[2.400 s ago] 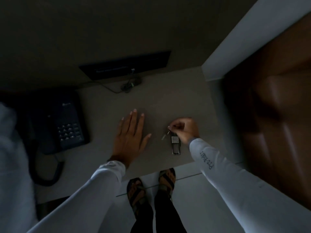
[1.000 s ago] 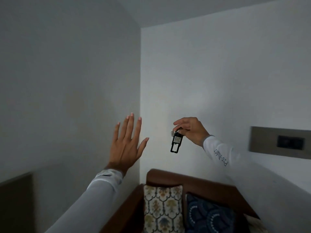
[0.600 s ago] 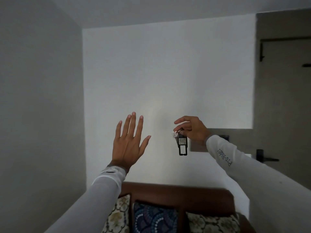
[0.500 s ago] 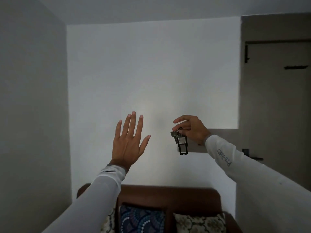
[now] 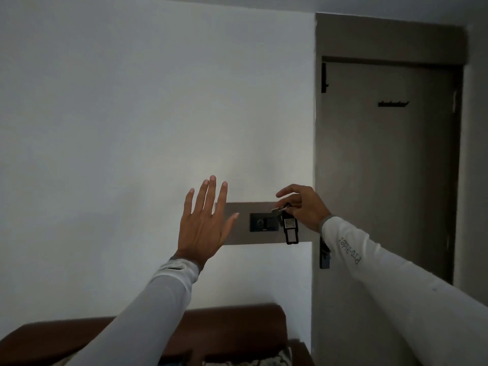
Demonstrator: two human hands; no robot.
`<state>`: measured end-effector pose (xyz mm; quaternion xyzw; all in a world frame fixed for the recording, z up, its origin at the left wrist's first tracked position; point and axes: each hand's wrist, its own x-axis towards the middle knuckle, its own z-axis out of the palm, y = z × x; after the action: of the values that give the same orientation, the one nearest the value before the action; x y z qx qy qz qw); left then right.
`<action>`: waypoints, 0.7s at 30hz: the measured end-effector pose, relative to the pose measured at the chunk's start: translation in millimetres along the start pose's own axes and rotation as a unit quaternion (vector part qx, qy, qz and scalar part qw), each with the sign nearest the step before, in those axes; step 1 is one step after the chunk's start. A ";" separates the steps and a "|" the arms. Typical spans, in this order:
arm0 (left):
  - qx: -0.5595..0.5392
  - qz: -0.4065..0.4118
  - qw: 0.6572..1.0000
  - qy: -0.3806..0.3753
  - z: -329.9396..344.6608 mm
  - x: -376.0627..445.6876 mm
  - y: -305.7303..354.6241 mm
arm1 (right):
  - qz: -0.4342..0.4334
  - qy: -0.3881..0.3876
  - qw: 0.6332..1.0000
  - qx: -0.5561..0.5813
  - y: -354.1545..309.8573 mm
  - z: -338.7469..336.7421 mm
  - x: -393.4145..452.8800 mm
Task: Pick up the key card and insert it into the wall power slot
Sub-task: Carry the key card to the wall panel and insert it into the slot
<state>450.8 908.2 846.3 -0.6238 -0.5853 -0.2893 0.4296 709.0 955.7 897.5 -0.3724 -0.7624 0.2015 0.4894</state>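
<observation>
My right hand (image 5: 303, 207) pinches the ring of a key bunch, and the black key card tag (image 5: 290, 229) hangs below my fingers with a small metal key beside it. The tag dangles in front of a grey wall panel (image 5: 243, 233), just right of the panel's dark switch unit (image 5: 262, 222). I cannot make out a slot opening in the dim light. My left hand (image 5: 204, 223) is raised with fingers spread, empty, its palm toward the wall and covering the panel's left end.
A closed grey-brown door (image 5: 388, 167) with a hook rail (image 5: 393, 103) fills the right side, its handle (image 5: 324, 253) partly behind my right sleeve. A brown headboard (image 5: 232, 326) runs along the bottom. The white wall is bare above the panel.
The view has swung right from the room corner until the wall panel and door sit in front of me. My right hand carried the key card up to the panel; my left hand stayed raised and spread.
</observation>
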 end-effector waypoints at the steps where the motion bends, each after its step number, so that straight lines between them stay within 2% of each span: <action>1: -0.001 0.002 1.000 0.002 14.8 7.6 7.5 | 0.000 0.004 1.000 -0.002 13.2 -5.1 10.5; 10: -0.008 -0.019 0.999 -0.030 149.3 103.4 59.3 | -0.018 0.016 0.999 0.020 126.2 -37.2 129.3; 21: 0.049 -0.046 0.996 -0.051 292.0 150.9 70.0 | -0.024 -0.051 0.995 0.084 257.3 -8.2 271.9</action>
<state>500.1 1240.1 827.6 -0.5886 -0.6476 -0.2479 0.4156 745.5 1328.3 890.3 -0.3007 -0.7757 0.2718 0.4837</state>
